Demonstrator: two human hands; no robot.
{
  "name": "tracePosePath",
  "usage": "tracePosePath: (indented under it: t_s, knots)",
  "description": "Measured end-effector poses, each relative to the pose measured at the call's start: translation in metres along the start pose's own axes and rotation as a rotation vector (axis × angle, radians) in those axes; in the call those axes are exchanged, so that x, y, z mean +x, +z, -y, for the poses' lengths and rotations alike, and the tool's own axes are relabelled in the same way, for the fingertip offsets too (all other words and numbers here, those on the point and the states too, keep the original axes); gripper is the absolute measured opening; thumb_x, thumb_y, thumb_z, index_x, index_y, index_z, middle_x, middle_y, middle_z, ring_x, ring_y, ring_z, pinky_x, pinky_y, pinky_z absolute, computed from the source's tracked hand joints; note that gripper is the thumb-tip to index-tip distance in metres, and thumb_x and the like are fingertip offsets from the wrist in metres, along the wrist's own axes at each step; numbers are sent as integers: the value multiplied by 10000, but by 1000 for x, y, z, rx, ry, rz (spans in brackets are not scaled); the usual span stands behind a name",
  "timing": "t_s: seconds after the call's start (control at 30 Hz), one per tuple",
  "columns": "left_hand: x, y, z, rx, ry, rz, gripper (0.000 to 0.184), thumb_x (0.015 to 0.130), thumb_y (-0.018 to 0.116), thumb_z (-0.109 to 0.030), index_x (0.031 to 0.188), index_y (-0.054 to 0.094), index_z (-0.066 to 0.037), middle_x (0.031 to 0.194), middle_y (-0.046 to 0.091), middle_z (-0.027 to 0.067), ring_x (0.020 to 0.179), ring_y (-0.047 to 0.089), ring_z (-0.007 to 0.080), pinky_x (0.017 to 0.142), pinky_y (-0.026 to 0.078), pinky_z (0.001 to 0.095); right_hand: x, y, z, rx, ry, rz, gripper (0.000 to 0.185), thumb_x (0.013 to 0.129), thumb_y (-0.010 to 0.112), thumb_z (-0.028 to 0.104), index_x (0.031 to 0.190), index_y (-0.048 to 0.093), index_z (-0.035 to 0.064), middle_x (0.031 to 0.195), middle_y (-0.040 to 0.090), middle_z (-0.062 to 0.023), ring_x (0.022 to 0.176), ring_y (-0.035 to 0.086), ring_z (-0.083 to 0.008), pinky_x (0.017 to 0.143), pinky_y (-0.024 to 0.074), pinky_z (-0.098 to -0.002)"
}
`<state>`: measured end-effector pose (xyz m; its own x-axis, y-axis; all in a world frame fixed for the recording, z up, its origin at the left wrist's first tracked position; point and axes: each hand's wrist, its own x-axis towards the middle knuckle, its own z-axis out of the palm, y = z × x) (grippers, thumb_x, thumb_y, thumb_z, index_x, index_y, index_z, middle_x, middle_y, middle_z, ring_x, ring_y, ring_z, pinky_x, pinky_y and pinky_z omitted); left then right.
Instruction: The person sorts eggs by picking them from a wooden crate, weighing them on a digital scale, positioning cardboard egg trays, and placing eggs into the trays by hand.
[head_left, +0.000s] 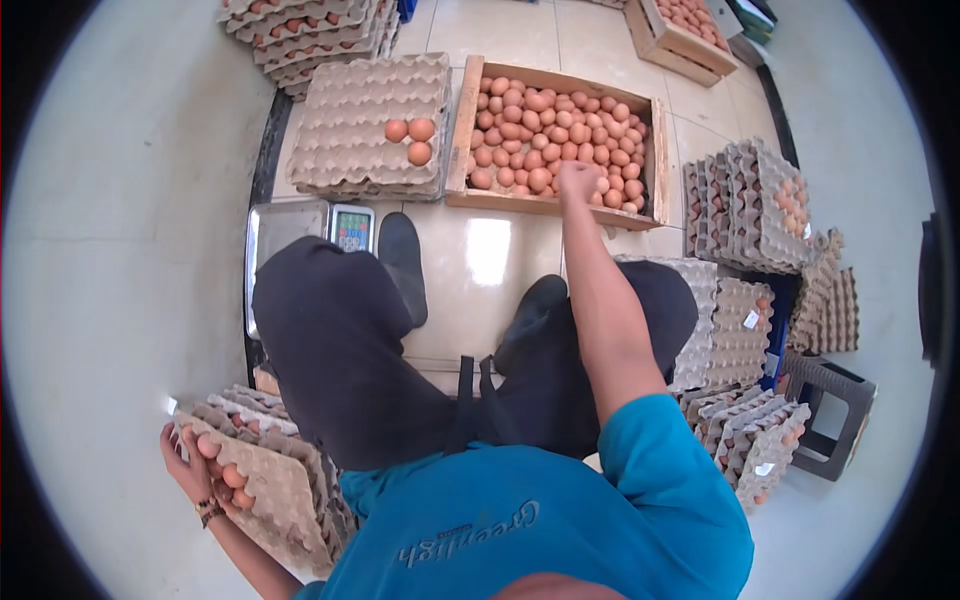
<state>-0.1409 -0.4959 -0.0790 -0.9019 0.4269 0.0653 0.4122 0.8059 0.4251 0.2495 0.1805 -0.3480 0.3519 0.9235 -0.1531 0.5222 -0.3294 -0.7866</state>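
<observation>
My right hand [577, 180] is over the near side of a wooden crate [560, 207] full of brown eggs [560, 125]. Its fingers are curled in, and what they hold, if anything, is hidden. Far to the left, my left hand [187, 468] is at the edge of a stack of cardboard egg trays [285, 490], its fingers curled round a brown egg [187, 433]. Several more eggs [233, 476] sit on that stack, close to the hand. Beside the crate, another tray stack [350, 115] bears three eggs [420, 130] at its right side.
A scale with a keypad display [352, 229] lies by my boot [402, 265]. Filled tray stacks [740, 205] line the right side, near a dark plastic stool [830, 415]. More trays [320, 40] rise at the far left, and a second egg crate [680, 45] stands at the far right.
</observation>
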Motion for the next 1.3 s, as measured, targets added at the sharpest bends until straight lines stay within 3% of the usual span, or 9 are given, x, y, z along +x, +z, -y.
tracePosePath:
  t_s: [0.07,0.2,0.53,0.77,0.93,1.03,1.07,1.17,1.3]
  knots:
    - [4,-5,2,138,216,-66,430,979,578,-160,1363,464,-4,1379,502,144,1201,518,313,1039,405,423,0,14,-14,-266,-202,158,305,820,613,215,1057,639,25,1041,668,-225,1039,631,-386,941,490,-448]
    - [9,-17,-21,157,168,-306,406,982,565,-138,1356,476,-7,1369,509,139,1151,544,308,1005,430,417,20,43,-10,-577,-454,395,617,769,685,232,1338,468,132,1317,481,-230,1184,539,-400,963,488,-477]
    - [49,9,-154,185,479,-461,361,931,585,4,1288,539,23,1299,543,162,998,596,252,873,503,364,30,82,-23,-971,-668,533,650,712,752,170,1295,465,172,1298,432,-161,1153,555,-359,864,516,-523]
    - [79,62,-264,7,850,-280,387,839,590,89,1221,571,31,1245,553,198,939,599,260,818,515,355,40,94,-51,-817,-748,492,448,754,684,150,1183,554,150,1221,494,-171,1070,589,-356,793,527,-498]
    - [70,74,-297,-65,930,-222,384,796,598,87,1174,584,21,1206,555,199,877,600,247,759,513,350,14,57,-11,-712,-556,548,284,794,657,186,1071,611,150,1187,512,-181,1024,619,-368,843,522,-442]
    - [60,76,-307,-145,924,-165,366,789,602,79,1149,598,14,1194,559,193,853,600,243,757,511,350,0,27,28,-434,-401,300,226,796,641,198,1012,601,142,1099,560,-184,984,626,-393,802,523,-460]
    - [56,77,-316,-155,933,-176,345,784,611,70,1124,613,9,1137,586,184,824,606,242,762,510,350,41,64,-7,-272,-418,346,124,830,545,162,927,591,99,949,590,-140,828,650,-355,662,534,-442]
    - [48,85,-344,-309,914,-15,341,781,624,60,1117,623,3,1078,617,161,820,627,235,772,513,347,54,56,34,687,212,645,160,896,469,242,977,567,145,927,608,-97,749,640,-274,503,490,-410]
    - [29,107,-399,-446,937,273,390,797,669,8,1183,615,-16,1078,643,139,868,662,220,803,523,336,23,6,141,1251,178,1234,260,871,383,216,1027,563,111,922,599,-106,643,593,-225,385,433,-302]
